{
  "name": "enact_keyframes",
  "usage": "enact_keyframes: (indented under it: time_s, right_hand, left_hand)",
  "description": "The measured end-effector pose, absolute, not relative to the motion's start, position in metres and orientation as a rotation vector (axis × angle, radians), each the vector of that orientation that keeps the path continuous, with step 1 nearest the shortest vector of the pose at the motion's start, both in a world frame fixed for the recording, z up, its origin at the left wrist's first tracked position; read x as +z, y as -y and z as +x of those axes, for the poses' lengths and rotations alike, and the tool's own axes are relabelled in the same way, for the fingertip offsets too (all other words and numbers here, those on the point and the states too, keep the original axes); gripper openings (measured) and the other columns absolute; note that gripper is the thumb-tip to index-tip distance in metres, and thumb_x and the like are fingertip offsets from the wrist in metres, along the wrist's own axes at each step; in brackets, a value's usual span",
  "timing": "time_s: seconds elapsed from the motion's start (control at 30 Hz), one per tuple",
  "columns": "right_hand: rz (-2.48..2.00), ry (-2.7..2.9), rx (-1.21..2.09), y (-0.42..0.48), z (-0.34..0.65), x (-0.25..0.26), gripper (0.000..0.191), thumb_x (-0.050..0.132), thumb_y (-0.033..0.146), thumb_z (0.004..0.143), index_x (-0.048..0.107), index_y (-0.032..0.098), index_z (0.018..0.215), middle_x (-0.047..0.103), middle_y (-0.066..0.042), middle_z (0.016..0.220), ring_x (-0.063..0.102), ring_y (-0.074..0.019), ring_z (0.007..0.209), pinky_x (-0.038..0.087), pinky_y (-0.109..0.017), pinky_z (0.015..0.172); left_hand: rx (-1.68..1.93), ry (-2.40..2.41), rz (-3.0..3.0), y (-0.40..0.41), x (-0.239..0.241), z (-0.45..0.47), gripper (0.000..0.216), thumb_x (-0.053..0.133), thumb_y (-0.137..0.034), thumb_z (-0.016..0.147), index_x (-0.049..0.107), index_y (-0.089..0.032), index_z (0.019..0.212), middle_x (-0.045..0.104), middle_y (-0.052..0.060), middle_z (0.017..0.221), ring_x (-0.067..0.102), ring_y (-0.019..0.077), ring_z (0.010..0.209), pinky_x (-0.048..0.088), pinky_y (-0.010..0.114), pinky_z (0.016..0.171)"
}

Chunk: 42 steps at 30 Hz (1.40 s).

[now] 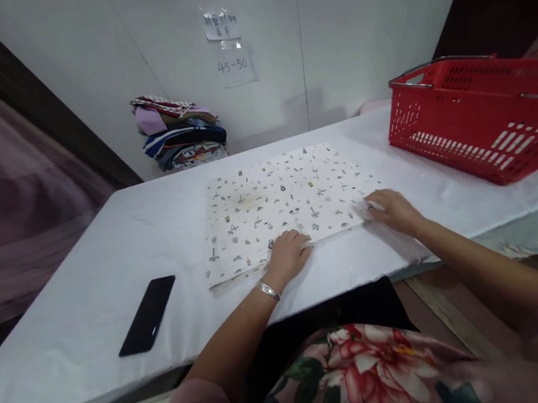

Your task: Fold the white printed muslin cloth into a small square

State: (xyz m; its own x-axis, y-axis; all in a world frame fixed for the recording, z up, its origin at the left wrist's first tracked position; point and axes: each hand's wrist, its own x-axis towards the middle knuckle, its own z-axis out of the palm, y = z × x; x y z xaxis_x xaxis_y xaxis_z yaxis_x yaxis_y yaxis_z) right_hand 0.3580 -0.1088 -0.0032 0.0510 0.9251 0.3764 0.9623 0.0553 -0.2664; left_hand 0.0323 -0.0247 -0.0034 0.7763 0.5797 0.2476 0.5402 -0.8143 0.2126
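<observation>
Head view shows paper (236, 65) reading "45-50" beyond the patterned cloth (282, 203).

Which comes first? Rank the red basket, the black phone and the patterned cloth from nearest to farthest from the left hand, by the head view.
1. Patterned cloth: touching the left hand, at the cloth's near edge.
2. Black phone: on the white-covered table, to that hand's left.
3. Red basket: at the table's right, beyond the right hand.

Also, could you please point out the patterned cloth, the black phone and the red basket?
Patterned cloth (280, 206): head view, middle of its printed top.
Black phone (147, 315): head view, centre of its upper face.
Red basket (472, 124): head view, its near wall.
</observation>
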Motion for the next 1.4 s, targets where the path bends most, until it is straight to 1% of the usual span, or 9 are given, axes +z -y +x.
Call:
enact_keyframes:
  time_s: [0.1, 0.2, 0.37, 0.53, 0.73, 0.8, 0.93, 1.1, 1.4]
  right_hand:
    - [-1.511, 2.137, -0.032, 0.099, 0.327, -0.007, 0.023, 0.054, 0.032, 0.087, 0.066, 0.021, 0.103, 0.067, -0.009, 0.104, 0.058, -0.0231, 0.098, 0.045, -0.039, 0.087]
    - [-1.399, 2.228, -0.018, 0.092, 0.306, -0.015, 0.021, 0.053, 0.029, 0.088, 0.068, 0.022, 0.102, 0.067, -0.009, 0.104, 0.058, -0.0228, 0.099, 0.044, -0.04, 0.086]
    - [-1.438, 2.211, -0.01, 0.086, 0.295, -0.02, 0.022, 0.051, 0.027, 0.09, 0.072, 0.023, 0.096, 0.068, -0.008, 0.097, 0.057, -0.0219, 0.093, 0.044, -0.039, 0.083]
    - [-1.448, 2.187, 0.004, 0.087, 0.293, -0.015, 0.024, 0.048, 0.027, 0.091, 0.072, 0.024, 0.096, 0.068, -0.007, 0.096, 0.057, -0.0209, 0.09, 0.044, -0.036, 0.08]
    - [-1.619, 2.078, -0.331, 0.087, 0.284, -0.017, 0.025, 0.048, 0.02, 0.09, 0.072, 0.024, 0.089, 0.067, -0.006, 0.092, 0.053, -0.0213, 0.086, 0.038, -0.034, 0.073]
    - [-1.657, 2.09, -0.377, 0.087, 0.281, -0.018, 0.025, 0.048, 0.018, 0.09, 0.072, 0.023, 0.087, 0.066, -0.006, 0.09, 0.052, -0.0206, 0.084, 0.037, -0.032, 0.072]
    - [-1.695, 2.168, -0.317, 0.09, 0.28, -0.02, 0.024, 0.048, 0.018, 0.09, 0.071, 0.024, 0.09, 0.065, -0.006, 0.09, 0.052, -0.0197, 0.084, 0.036, -0.028, 0.067]
    - [-1.695, 2.225, -0.288, 0.088, 0.281, -0.018, 0.025, 0.046, 0.02, 0.091, 0.07, 0.024, 0.093, 0.066, -0.006, 0.089, 0.054, -0.0194, 0.083, 0.036, -0.028, 0.064]
    - [-1.691, 2.234, -0.34, 0.084, 0.277, -0.015, 0.024, 0.042, 0.017, 0.091, 0.06, 0.02, 0.075, 0.061, -0.007, 0.078, 0.05, -0.0194, 0.078, 0.036, -0.029, 0.066]
  left_hand:
    - [0.502, -0.894, 2.783, 0.023, -0.006, 0.041, 0.015, 0.054, -0.028, 0.088, 0.062, -0.019, 0.097, 0.059, 0.004, 0.095, 0.052, 0.0191, 0.091, 0.043, 0.033, 0.08]
    - [0.509, -0.914, 2.762, 0.021, -0.008, 0.048, 0.014, 0.052, -0.026, 0.089, 0.064, -0.019, 0.093, 0.06, 0.004, 0.093, 0.052, 0.0187, 0.089, 0.043, 0.032, 0.079]
    - [0.498, -0.941, 2.739, 0.019, -0.01, 0.05, 0.021, 0.046, -0.024, 0.092, 0.065, -0.02, 0.087, 0.06, 0.004, 0.089, 0.052, 0.0178, 0.086, 0.041, 0.031, 0.077]
    - [0.479, -0.935, 2.728, 0.018, -0.008, 0.05, 0.023, 0.043, -0.021, 0.093, 0.065, -0.019, 0.086, 0.059, 0.004, 0.087, 0.052, 0.0167, 0.084, 0.041, 0.03, 0.076]
    - [0.536, -1.012, 2.92, 0.015, -0.007, 0.053, 0.025, 0.04, -0.021, 0.095, 0.064, -0.02, 0.092, 0.06, 0.005, 0.093, 0.05, 0.0186, 0.087, 0.038, 0.031, 0.074]
    - [0.533, -0.998, 3.016, 0.016, -0.011, 0.052, 0.024, 0.04, -0.019, 0.094, 0.064, -0.02, 0.092, 0.059, 0.005, 0.092, 0.05, 0.0194, 0.087, 0.037, 0.032, 0.072]
    - [0.506, -0.925, 3.098, 0.018, -0.02, 0.052, 0.022, 0.042, -0.017, 0.094, 0.063, -0.02, 0.087, 0.058, 0.006, 0.085, 0.05, 0.02, 0.085, 0.036, 0.033, 0.071]
    - [0.522, -0.966, 3.077, 0.017, -0.017, 0.052, 0.017, 0.044, -0.016, 0.092, 0.061, -0.019, 0.09, 0.058, 0.006, 0.085, 0.051, 0.0207, 0.085, 0.038, 0.034, 0.072]
    - [0.431, -0.922, 3.017, 0.015, -0.016, 0.052, 0.02, 0.042, -0.008, 0.088, 0.059, -0.019, 0.089, 0.058, 0.008, 0.09, 0.051, 0.0223, 0.089, 0.038, 0.036, 0.075]
